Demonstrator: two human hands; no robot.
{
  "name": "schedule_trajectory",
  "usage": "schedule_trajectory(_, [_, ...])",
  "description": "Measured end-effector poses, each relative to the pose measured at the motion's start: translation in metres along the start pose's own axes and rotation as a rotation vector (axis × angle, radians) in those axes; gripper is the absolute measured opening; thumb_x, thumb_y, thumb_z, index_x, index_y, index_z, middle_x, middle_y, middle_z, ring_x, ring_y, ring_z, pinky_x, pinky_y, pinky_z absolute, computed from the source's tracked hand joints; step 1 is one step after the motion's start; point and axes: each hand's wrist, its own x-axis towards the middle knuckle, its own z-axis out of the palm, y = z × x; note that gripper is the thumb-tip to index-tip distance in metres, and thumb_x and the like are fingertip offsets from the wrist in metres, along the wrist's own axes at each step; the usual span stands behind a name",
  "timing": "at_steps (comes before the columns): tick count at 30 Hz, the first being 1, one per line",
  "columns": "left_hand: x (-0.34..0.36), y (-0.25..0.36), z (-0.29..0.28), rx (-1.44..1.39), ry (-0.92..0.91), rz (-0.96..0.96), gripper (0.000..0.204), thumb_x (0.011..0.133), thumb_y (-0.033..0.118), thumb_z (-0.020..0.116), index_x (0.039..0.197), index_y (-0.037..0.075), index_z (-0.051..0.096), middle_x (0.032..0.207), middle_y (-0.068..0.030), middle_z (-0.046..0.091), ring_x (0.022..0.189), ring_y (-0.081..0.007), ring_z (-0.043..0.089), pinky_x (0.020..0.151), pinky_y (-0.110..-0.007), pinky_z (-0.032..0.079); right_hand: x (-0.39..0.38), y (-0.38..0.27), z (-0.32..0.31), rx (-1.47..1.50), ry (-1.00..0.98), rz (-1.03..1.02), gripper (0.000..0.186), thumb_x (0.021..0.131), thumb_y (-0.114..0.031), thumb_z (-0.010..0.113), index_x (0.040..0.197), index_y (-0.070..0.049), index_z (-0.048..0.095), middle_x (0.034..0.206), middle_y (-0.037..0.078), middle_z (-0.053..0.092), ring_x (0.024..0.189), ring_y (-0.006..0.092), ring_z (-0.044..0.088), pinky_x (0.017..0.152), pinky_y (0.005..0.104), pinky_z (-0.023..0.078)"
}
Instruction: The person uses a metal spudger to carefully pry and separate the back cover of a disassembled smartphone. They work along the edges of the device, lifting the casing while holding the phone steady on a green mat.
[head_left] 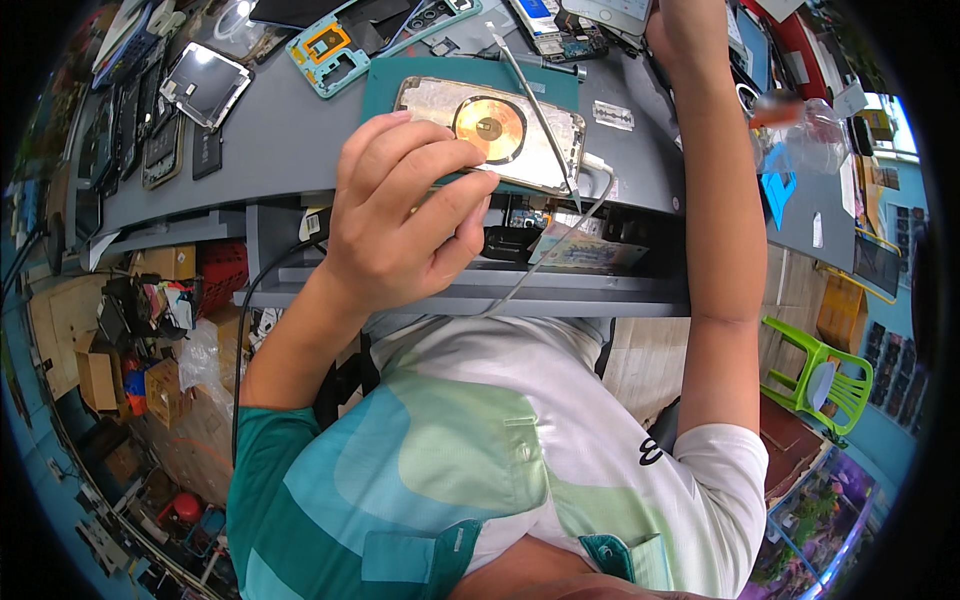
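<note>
Left hand (405,220) over an opened phone (490,130), upper centre of the frame
Its fingers curl slightly apart, any pinch impossible to tell; the phone lies on a green mat (381,95); the right hand (686,38) meets the top edge, its finger state hidden.
</note>
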Motion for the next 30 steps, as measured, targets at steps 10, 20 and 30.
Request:
schedule_trajectory(10, [0.003,0.003,-0.003,-0.038,-0.007,-0.015,0.030,0.079,0.003,0.083,0.109,0.008,0.082,0.121,-0.0076,0.077,0.114,-0.0322,0.071,0.110,-0.056,0.053,-0.003,-0.007,0.006,0.121,-0.011,0.075,0.038,0.101,-0.009,0.060,0.138,-0.004,0.067,0.131,0.010,0.076,0.123,0.0226,0.073,0.107,0.0395,0.058])
schedule_trajectory(20, [0.003,0.002,-0.001,-0.045,-0.014,-0.018,0.030,0.080,0.005,0.083,0.110,0.008,0.082,0.121,-0.0075,0.077,0.115,-0.0317,0.071,0.111,-0.057,0.052,-0.001,-0.002,-0.001,0.168,0.022,0.175,0.035,0.102,-0.013,0.062,0.136,-0.004,0.067,0.126,0.010,0.076,0.117,0.0232,0.075,0.105,0.0404,0.060])
schedule_trajectory(30, [0.003,0.003,-0.002,-0.044,-0.015,-0.019,0.030,0.080,0.005,0.083,0.110,0.007,0.082,0.122,-0.0081,0.077,0.116,-0.0323,0.071,0.111,-0.057,0.052,-0.013,-0.015,0.017,-0.107,-0.009,0.086,0.053,0.094,-0.004,0.079,0.144,-0.003,0.062,0.127,0.012,0.077,0.116,0.0227,0.076,0.102,0.0384,0.061])
